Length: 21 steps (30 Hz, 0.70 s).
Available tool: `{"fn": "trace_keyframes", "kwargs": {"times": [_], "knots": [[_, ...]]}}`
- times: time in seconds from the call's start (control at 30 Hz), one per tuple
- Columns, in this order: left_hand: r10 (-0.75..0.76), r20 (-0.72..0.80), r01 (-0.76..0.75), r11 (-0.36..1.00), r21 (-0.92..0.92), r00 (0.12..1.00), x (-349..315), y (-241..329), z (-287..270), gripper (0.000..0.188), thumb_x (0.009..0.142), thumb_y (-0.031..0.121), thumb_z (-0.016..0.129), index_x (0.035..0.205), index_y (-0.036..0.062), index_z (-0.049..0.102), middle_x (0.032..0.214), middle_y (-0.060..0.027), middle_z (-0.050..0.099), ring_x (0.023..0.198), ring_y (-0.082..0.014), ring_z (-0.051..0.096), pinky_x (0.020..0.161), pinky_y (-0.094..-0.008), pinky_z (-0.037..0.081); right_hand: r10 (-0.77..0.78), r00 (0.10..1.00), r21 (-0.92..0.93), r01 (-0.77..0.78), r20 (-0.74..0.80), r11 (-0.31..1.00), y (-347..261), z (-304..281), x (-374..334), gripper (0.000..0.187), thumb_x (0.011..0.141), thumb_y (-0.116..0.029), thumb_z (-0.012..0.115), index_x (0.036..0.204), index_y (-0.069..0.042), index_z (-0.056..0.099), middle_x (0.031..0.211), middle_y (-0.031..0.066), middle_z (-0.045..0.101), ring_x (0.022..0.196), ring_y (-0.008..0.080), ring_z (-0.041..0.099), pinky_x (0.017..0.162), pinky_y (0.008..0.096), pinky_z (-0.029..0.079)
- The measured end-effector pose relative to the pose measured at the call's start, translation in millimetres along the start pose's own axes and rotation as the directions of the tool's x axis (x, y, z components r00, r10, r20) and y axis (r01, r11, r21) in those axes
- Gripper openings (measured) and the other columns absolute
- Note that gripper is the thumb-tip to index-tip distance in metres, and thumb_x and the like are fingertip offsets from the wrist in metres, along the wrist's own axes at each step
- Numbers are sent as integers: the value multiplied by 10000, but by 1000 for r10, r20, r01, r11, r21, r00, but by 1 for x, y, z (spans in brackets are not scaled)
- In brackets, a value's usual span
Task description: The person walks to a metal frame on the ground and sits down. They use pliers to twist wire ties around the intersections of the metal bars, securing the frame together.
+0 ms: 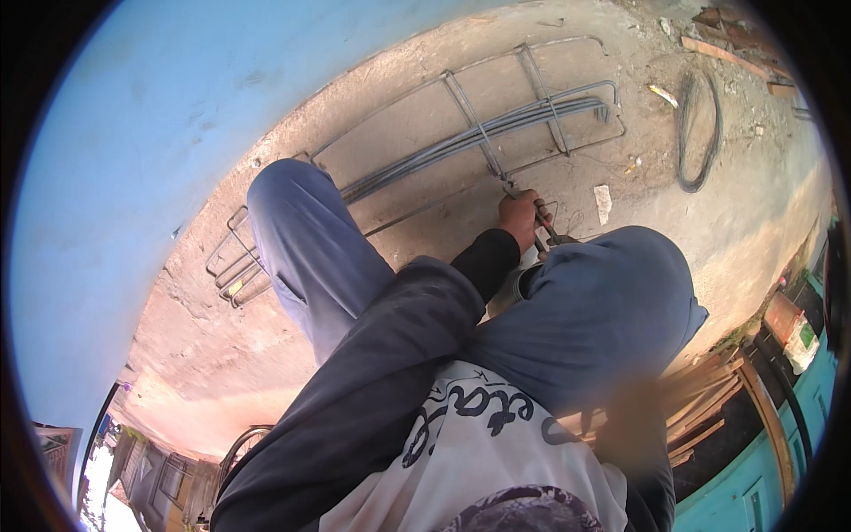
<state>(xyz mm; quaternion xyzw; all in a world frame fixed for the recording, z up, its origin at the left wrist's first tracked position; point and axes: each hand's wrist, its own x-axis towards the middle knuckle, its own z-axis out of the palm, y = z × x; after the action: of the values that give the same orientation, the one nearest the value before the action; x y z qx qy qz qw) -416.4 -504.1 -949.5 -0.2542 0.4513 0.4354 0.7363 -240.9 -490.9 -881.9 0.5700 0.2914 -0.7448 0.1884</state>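
Note:
My left hand (pixel 520 218) is closed around the handles of a pair of pincers (pixel 544 232). The tool's head reaches the lower end of a cross bar on a frame of bent steel rods (pixel 483 137). Several long straight rods (pixel 425 160) lie bundled through the frame, partly hidden by my left knee. Thin wire (pixel 576 219) curls on the ground beside the tool. At the end of my right sleeve, a brown blur covers the place of my right hand (pixel 640 421); its fingers cannot be made out.
A coil of dark wire (pixel 698 133) lies on the ground at the far right, near scraps of wood (pixel 725 57). A blue wall (pixel 142 160) borders the left. Stacked boards (pixel 709 399) and a turquoise door (pixel 753 496) stand at the lower right.

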Motion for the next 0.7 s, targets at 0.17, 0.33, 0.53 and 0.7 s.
{"fn": "trace_keyframes", "kwargs": {"times": [0.17, 0.33, 0.53, 0.7], "knots": [[374, 93, -373, 805, 461, 923, 45, -37, -24, 217, 803, -86, 676, 983, -13, 581, 829, -78, 651, 784, -205, 689, 670, -370, 552, -63, 996, -101, 57, -61, 993, -6, 1, -13, 357, 1009, -329, 624, 1222, -43, 638, 1138, 156, 687, 1026, 268, 667, 878, 396, 533], [331, 40, -321, 869, 376, 943, 44, -32, -26, 249, 849, 140, 757, 1003, 26, 598, 846, -86, 654, 779, -200, 667, 680, -354, 521, -101, 992, -129, 91, -76, 987, -4, 1, -15, 360, 1008, -329, 627, 1223, -42, 640, 1133, 150, 688, 1020, 259, 663, 878, 391, 530], [216, -225, -167, 962, 217, 950, -27, -16, 5, 390, 886, 316, 786, 907, 1, 558, 656, -54, 533, 566, -169, 516, 474, -343, 454, -137, 979, -192, 107, -151, 976, 2, -2, -29, 363, 1006, -330, 630, 1225, -41, 642, 1126, 142, 689, 1013, 249, 658, 877, 385, 527], [90, -108, -29, 882, 470, 990, -61, 14, 16, 418, 884, 378, 790, 829, -10, 647, 674, -51, 577, 618, -164, 526, 525, -346, 453, -199, 945, -313, 113, -260, 943, 3, -1, -43, 365, 1005, -330, 632, 1227, -40, 643, 1121, 136, 690, 1008, 240, 654, 877, 380, 524]]}}
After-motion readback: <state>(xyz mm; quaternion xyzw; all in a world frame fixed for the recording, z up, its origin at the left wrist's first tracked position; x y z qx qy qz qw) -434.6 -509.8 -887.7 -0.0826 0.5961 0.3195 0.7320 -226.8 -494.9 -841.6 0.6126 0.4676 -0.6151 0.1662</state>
